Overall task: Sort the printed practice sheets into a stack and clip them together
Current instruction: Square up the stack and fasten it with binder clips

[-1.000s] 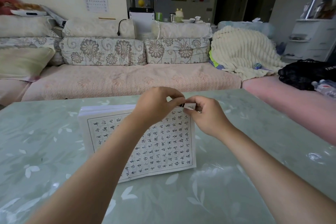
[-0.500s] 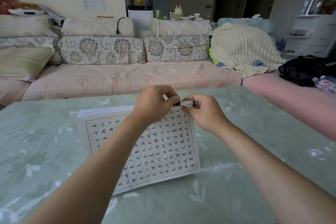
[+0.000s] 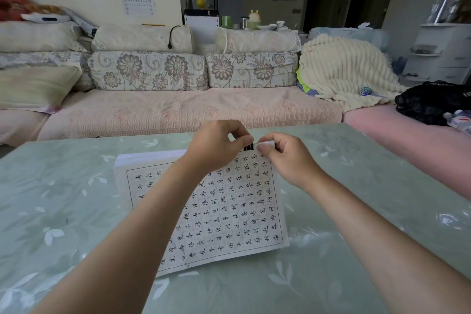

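Note:
A thick stack of printed practice sheets (image 3: 244, 211), with a grid of handwritten characters on top, lies on the green table (image 3: 63, 211). Its far edge is raised off the table. A small black binder clip (image 3: 248, 146) sits on the stack's far right corner. My left hand (image 3: 216, 145) pinches the clip from the left with curled fingers. My right hand (image 3: 285, 158) grips the stack's far right corner beside the clip, thumb on top of the paper. My left forearm covers part of the sheet.
A long sofa (image 3: 178, 112) with floral cushions runs behind the table. A cream blanket (image 3: 344, 71) and a black bag (image 3: 433, 102) lie at its right end. The glossy leaf-patterned tabletop spreads to both sides of the stack.
Both hands stay at the stack's far right corner with the clip. The near edge of the stack has slid slightly toward me and the view has dipped a little.

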Motion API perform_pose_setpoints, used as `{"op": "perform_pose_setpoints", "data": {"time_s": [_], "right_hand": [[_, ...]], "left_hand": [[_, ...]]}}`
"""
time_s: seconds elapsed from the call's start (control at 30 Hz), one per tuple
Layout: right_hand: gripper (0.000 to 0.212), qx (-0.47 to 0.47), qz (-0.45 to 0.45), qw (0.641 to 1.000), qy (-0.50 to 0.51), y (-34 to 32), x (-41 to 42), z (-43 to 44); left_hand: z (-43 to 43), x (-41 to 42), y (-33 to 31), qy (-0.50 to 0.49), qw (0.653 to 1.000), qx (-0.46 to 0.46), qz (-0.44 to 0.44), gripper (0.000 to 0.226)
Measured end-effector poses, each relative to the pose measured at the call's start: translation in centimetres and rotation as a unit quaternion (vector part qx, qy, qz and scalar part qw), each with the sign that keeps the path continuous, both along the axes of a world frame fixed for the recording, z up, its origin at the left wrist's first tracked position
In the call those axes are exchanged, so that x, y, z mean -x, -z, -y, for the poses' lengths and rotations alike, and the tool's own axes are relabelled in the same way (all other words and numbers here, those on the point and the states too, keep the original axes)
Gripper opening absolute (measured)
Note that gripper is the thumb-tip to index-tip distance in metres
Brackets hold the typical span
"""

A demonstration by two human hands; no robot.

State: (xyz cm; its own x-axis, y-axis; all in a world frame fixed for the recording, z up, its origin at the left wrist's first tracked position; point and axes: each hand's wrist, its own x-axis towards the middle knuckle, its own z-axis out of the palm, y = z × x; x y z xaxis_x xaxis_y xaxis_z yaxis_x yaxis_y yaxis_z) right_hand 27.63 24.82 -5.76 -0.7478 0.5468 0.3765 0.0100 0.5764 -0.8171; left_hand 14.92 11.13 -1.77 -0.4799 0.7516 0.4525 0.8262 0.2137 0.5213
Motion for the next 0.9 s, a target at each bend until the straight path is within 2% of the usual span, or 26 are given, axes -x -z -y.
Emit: {"op": "perform_pose_setpoints", "data": {"time_s": [0.1,0.2,0.27,0.43,0.6,0.9], "right_hand": [[0.009,0.006,0.003,1.000,-0.001,0.0,-0.1,0.1],[0.009,-0.003,0.000,1.000,0.005,-0.1,-0.3,0.1],[0.009,-0.012,0.003,1.000,0.005,-0.4,-0.3,0.0],[0.013,-0.053,-0.001,0.998,-0.025,-2.3,-0.2,0.4],[0.010,-0.104,0.073,0.991,-0.038,-4.2,0.1,0.6],[0.008,-0.163,0.016,0.986,-0.022,-3.9,-0.2,-0.4]], "left_hand": [[0.5,0.3,-0.2,0.032,0.999,0.029,0.010,0.010],[1.3,0.9,-1.0,0.048,0.983,0.174,-0.027,0.032],[1.6,1.1,-1.2,0.037,0.968,0.236,-0.071,0.027],[1.8,0.4,-1.1,0.029,0.959,0.249,-0.133,0.018],[1.7,-0.1,-0.9,0.037,0.955,0.246,-0.159,0.014],[2.0,-0.1,-0.3,0.031,0.954,0.227,-0.196,0.016]]}}
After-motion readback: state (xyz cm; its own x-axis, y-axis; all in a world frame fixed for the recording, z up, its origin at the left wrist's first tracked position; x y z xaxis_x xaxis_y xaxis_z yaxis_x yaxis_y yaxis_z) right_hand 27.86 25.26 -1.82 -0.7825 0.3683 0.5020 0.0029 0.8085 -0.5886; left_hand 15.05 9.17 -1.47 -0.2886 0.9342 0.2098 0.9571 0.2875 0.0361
